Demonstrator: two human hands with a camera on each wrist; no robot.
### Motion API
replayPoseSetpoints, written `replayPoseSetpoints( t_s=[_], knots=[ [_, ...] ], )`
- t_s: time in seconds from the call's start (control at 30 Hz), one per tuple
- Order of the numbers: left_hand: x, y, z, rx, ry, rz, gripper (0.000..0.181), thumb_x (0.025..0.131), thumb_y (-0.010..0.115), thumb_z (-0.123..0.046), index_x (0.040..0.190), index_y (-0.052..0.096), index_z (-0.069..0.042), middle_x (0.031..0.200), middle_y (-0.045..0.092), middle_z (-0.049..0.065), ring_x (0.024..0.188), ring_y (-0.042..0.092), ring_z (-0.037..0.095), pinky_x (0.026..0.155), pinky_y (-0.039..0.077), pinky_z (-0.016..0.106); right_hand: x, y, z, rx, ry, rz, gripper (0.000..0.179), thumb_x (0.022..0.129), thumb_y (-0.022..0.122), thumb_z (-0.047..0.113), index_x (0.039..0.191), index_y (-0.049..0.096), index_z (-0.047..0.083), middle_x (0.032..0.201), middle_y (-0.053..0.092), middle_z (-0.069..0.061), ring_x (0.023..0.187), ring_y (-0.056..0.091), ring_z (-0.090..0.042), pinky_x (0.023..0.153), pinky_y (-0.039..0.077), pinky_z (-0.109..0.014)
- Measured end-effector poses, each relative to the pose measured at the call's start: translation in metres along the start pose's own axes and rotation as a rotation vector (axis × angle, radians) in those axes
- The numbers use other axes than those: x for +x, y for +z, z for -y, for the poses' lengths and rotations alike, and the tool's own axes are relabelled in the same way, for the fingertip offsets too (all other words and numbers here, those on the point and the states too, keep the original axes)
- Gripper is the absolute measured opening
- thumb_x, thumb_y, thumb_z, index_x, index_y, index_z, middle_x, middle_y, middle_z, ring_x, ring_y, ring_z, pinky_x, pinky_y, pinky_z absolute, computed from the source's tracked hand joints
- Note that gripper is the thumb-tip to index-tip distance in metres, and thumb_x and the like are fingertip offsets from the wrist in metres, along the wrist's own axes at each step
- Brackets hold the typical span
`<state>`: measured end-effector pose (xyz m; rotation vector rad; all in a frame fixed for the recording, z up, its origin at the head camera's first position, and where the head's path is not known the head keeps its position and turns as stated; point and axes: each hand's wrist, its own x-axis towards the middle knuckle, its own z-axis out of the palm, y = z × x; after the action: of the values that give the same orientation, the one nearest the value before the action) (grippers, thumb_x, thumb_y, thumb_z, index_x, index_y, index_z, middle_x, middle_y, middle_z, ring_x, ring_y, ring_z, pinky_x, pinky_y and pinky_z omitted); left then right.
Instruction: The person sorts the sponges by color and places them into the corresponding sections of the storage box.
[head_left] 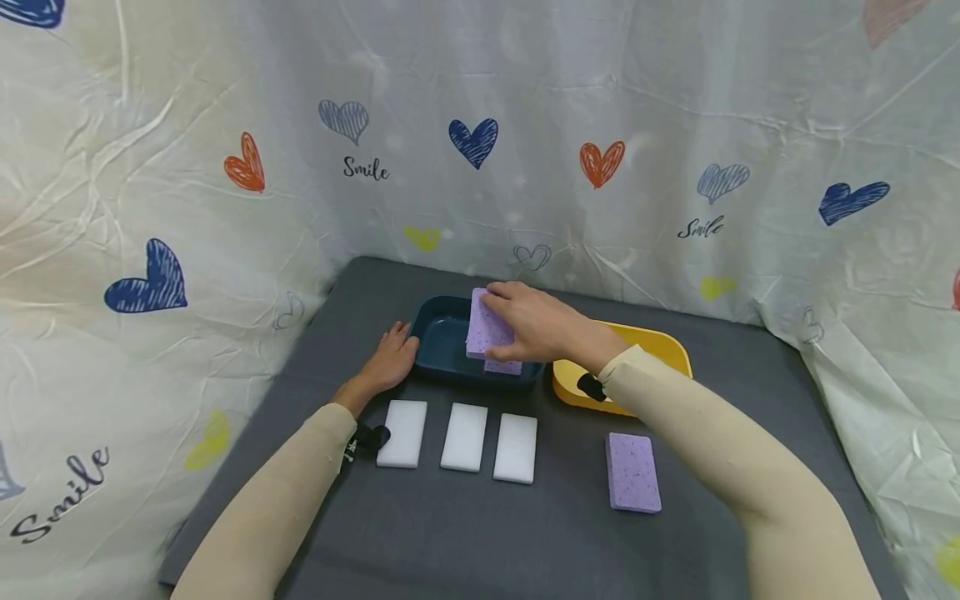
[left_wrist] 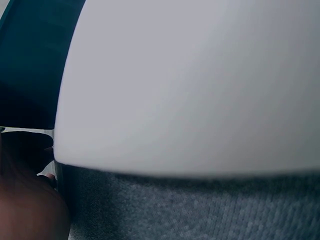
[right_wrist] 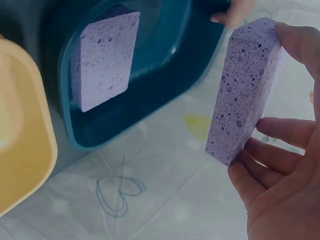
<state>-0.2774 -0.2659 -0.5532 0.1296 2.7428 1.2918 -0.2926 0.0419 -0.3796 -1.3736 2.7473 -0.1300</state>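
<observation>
In the head view my right hand holds a purple sponge up over a dark teal basin. The right wrist view shows that sponge pinched on edge, thumb on one end and fingers on the other. A second purple sponge leans inside the basin against its wall. At the basin's left end, my left hand grips the rim, a digit hooked over it. Close to the left wrist lies a white sponge block, which fills most of the left wrist view.
Two more white sponge blocks, a middle one and a right one, lie in front of the basin. A yellow basin stands right of it, partly behind my right forearm. Another purple sponge lies on the grey tabletop.
</observation>
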Motion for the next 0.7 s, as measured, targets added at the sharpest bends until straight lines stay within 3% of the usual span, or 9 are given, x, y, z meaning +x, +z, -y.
replayPoseSetpoints(
  t_s=[0.27, 0.7],
  knots=[
    [-0.001, -0.001, -0.002, 0.005, -0.004, 0.004, 0.074, 0.11, 0.025, -0.034, 0.169, 0.025, 0.01, 0.178, 0.019, 0.033, 0.17, 0.001, 0.046, 0.138, -0.002, 0.061, 0.011, 0.002, -0.003, 0.012, 0.004, 0.007, 0.092, 0.097, 0.077, 0.053, 0.167, 0.044, 0.004, 0.174, 0.041, -0.018, 0.156, 0.045, -0.037, 0.131, 0.038, -0.051],
    [0.017, 0.007, 0.026, 0.022, 0.016, -0.01, 0.087, 0.106, 0.019, -0.05, 0.169, 0.025, 0.01, 0.179, 0.021, 0.03, 0.171, 0.003, 0.044, 0.138, -0.001, 0.061, 0.033, 0.013, -0.01, 0.092, 0.049, -0.004, 0.092, 0.097, 0.077, 0.053, 0.168, 0.043, 0.005, 0.174, 0.04, -0.018, 0.157, 0.043, -0.037, 0.131, 0.037, -0.054]
  ],
)
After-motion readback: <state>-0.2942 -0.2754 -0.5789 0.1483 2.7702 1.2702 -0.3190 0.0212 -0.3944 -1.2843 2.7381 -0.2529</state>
